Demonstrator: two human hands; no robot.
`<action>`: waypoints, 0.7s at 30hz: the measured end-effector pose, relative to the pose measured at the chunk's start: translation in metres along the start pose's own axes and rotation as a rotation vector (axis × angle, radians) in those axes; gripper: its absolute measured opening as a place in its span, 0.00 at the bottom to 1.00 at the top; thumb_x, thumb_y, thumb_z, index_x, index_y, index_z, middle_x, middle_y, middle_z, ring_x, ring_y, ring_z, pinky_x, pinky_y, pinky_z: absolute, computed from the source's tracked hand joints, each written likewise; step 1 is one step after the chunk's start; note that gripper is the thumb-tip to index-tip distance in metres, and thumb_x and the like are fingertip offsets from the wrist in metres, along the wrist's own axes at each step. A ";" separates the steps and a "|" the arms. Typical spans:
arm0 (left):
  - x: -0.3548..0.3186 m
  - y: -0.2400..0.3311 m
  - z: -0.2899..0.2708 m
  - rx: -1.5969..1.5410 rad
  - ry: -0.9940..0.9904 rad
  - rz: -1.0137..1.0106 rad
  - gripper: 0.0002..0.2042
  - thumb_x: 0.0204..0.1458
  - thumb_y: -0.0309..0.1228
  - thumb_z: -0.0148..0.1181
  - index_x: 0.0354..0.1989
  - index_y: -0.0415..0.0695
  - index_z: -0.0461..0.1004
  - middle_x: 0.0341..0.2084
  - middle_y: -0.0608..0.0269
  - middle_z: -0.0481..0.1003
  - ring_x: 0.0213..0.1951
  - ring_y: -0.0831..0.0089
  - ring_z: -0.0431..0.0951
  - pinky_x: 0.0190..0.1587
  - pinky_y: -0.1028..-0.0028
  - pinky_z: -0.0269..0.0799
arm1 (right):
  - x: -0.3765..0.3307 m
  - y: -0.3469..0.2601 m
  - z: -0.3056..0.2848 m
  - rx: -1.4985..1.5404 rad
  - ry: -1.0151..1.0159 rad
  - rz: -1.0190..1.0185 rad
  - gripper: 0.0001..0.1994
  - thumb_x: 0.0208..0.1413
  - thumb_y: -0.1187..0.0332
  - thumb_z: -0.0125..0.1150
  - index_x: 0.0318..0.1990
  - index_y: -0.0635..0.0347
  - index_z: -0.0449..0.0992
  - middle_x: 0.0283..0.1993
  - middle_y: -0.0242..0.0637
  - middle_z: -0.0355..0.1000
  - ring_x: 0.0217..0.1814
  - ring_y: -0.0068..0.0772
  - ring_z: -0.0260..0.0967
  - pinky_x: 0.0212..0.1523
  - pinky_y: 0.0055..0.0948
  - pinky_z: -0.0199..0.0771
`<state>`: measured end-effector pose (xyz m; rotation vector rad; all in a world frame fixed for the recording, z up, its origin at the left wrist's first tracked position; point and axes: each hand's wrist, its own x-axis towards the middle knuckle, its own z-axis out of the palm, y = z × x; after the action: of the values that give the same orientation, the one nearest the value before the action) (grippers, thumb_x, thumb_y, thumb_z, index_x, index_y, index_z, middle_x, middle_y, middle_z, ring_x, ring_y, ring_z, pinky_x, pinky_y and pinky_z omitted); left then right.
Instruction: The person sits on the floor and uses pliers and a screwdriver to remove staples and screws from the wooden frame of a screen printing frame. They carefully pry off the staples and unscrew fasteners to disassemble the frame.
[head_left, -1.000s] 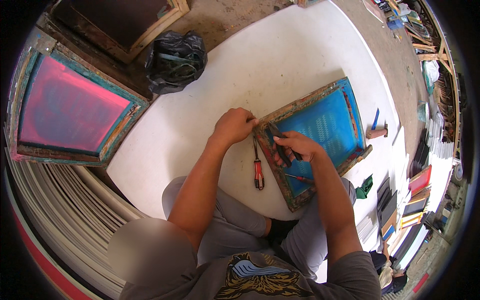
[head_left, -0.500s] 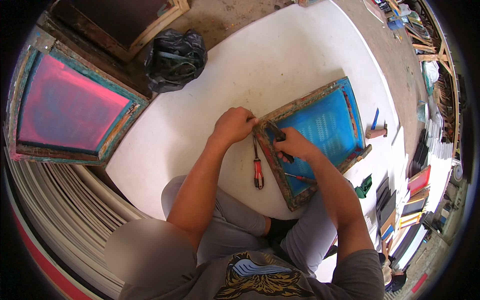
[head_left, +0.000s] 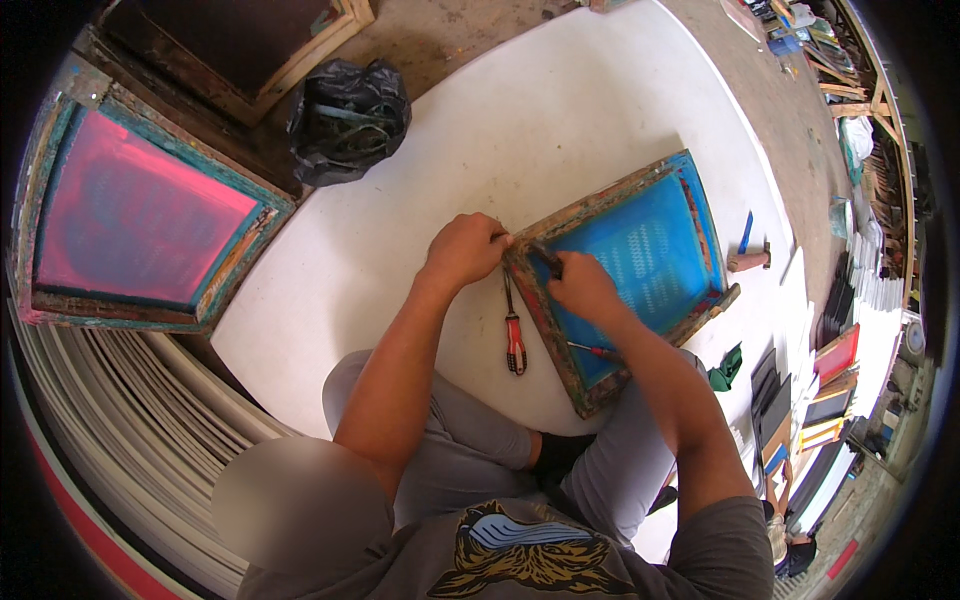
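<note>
**White surface (head_left: 560, 110) bears a blue-screened frame (head_left: 645, 260), set aslant**

Workshop floor (head_left: 470, 38) shows beyond the pale edge as the blue-screened frame lies on the white surface, just in front of folded legs in gray trousers (head_left: 465, 440). At the frame's left corner, the right hand (head_left: 585, 287) closes around black pliers (head_left: 546, 258) — mostly covered by the fist — with their head toward the worn rim. The left hand (head_left: 468, 247) bends its fingertips in at the same corner; whether they grip anything, one cannot tell. A red-and-black screwdriver (head_left: 515, 345) lies beside the frame, its shaft toward that corner, while a thin red-handled screwdriver (head_left: 597, 351) lies over the blue mesh. Past the frame's right side sit a hammer (head_left: 747, 263) and a green cloth (head_left: 726, 370). At far left, a pink-screened frame (head_left: 145, 210) rests near a black plastic bag (head_left: 350, 125).
</note>
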<state>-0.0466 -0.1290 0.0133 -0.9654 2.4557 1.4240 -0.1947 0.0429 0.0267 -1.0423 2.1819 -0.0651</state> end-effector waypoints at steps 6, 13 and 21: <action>0.000 0.000 0.000 0.005 0.006 0.005 0.13 0.58 0.39 0.60 0.40 0.44 0.85 0.34 0.50 0.82 0.40 0.52 0.82 0.45 0.58 0.77 | -0.003 -0.002 0.002 -0.369 0.112 0.008 0.10 0.57 0.67 0.58 0.46 0.55 0.74 0.32 0.51 0.78 0.34 0.58 0.78 0.34 0.53 0.79; -0.001 0.004 -0.006 -0.140 0.077 0.039 0.14 0.57 0.38 0.61 0.41 0.40 0.84 0.36 0.46 0.82 0.39 0.52 0.83 0.46 0.60 0.77 | -0.011 -0.013 -0.010 -0.319 0.096 0.062 0.11 0.57 0.69 0.56 0.47 0.57 0.75 0.34 0.53 0.79 0.39 0.59 0.79 0.39 0.56 0.78; 0.000 0.003 -0.003 -0.129 0.021 0.047 0.13 0.55 0.38 0.64 0.40 0.42 0.84 0.36 0.50 0.83 0.41 0.54 0.83 0.46 0.61 0.77 | -0.028 -0.001 -0.005 0.099 0.221 -0.062 0.05 0.50 0.71 0.62 0.32 0.64 0.75 0.22 0.45 0.74 0.23 0.47 0.74 0.27 0.41 0.75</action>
<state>-0.0479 -0.1303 0.0170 -0.9575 2.4422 1.6124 -0.1852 0.0612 0.0469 -1.0899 2.3162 -0.3273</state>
